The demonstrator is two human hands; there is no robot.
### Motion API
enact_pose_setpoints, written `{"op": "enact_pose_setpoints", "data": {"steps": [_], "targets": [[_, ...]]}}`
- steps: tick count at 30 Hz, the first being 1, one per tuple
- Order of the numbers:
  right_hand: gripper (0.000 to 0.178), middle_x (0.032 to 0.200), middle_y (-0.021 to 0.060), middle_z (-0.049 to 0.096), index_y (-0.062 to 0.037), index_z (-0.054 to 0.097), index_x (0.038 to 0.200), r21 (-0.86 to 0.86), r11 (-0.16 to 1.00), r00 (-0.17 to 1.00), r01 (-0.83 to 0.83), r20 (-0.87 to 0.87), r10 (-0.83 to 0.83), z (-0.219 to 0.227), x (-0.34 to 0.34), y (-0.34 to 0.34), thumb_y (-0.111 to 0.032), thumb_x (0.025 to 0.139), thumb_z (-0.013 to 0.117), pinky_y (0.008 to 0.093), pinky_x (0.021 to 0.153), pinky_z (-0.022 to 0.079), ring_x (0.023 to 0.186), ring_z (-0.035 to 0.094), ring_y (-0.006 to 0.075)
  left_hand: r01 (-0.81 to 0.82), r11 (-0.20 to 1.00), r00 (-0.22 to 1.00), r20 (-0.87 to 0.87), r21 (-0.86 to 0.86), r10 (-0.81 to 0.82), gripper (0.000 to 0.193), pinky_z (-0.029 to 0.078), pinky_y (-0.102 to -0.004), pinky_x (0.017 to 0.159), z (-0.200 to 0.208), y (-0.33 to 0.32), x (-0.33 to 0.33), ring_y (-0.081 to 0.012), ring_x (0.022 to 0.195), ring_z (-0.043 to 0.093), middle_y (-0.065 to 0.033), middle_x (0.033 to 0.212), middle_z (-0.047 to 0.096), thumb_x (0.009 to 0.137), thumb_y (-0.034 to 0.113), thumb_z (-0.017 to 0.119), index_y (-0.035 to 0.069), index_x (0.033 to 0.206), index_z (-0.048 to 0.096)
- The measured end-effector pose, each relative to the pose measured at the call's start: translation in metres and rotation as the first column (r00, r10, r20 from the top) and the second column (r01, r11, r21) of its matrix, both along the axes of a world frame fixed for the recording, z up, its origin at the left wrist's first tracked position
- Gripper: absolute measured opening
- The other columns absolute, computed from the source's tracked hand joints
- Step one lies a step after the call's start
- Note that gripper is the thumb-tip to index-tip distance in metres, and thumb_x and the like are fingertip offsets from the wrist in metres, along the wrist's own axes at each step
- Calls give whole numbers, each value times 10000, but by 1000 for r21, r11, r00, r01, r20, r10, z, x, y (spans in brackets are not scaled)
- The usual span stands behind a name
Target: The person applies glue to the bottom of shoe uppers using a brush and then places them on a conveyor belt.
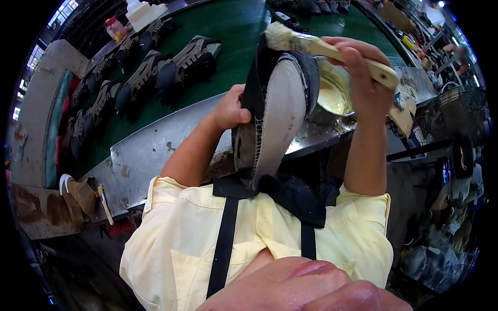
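My left hand (232, 108) grips the side of a dark shoe upper (244, 136), held up in front of my chest. Its pale stitched underside (282, 106) faces me, and no outsole shows on it. In my right hand (365, 78) is a paintbrush (332, 50) with a light wooden handle. The brush's whitish, coated bristles lie at the upper end of the shoe upper, by its dark edge. Behind my right wrist stands a round metal pot (333, 92) with a cream-coloured liquid in it, partly hidden by the shoe and the hand.
Several grey and black shoe uppers (188, 62) lie on the green belt (233, 36) ahead and left. A metal ledge (142, 150) runs along its near side. Another brush (105, 205) rests at the left. A caged fan (448, 116) stands at the right.
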State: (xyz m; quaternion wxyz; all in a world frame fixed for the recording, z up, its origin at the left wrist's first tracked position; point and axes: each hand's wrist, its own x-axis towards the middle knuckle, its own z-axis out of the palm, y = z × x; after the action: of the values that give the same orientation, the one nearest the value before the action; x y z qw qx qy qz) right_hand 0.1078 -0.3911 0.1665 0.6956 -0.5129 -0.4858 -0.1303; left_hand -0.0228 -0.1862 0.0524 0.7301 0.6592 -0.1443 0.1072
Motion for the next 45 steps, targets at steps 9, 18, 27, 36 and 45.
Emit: {"op": "enact_pose_setpoints", "data": {"steps": [9,18,27,36,45], "targets": [[123,827,64,683,-15,672,865,-24,995,995,97,33,-97,17,1,-19,-129,827,649,180,622,499,713,629,82,15,1000,1000,26,-9,-15,870,423,-253,808,0,0,3,-100,899,534,-34,978,600,563,665,719,-43,1043,560],[155,815,29,677,-76,689,887,-113,952,956,286,-40,-292,3,0,-9,-190,784,703,188,651,490,744,632,75,20,999,1000,20,-51,-19,903,428,-262,811,3,0,7,-121,911,545,-50,981,603,560,688,702,-55,1054,563],[92,806,34,676,-49,676,865,-40,919,916,391,109,-385,0,0,2,-121,807,675,178,591,477,694,608,59,51,996,998,-19,-73,-52,937,426,-274,835,-5,2,14,-135,934,547,-68,1010,602,542,689,710,-56,1087,550],[93,884,154,660,17,623,893,152,945,947,289,102,-306,-28,-34,20,-62,856,590,262,682,536,787,638,171,40,998,999,-22,-47,-41,1041,417,-296,879,-1,-3,12,-161,1003,534,-97,1084,584,512,758,663,-61,1139,521],[66,882,174,647,31,596,871,133,977,966,168,175,-190,-34,-73,18,6,811,605,275,681,494,772,632,228,74,996,992,-102,-56,-80,1143,392,-318,937,-5,0,9,-184,1093,498,-125,1195,513,542,815,571,-59,1254,384]]}}
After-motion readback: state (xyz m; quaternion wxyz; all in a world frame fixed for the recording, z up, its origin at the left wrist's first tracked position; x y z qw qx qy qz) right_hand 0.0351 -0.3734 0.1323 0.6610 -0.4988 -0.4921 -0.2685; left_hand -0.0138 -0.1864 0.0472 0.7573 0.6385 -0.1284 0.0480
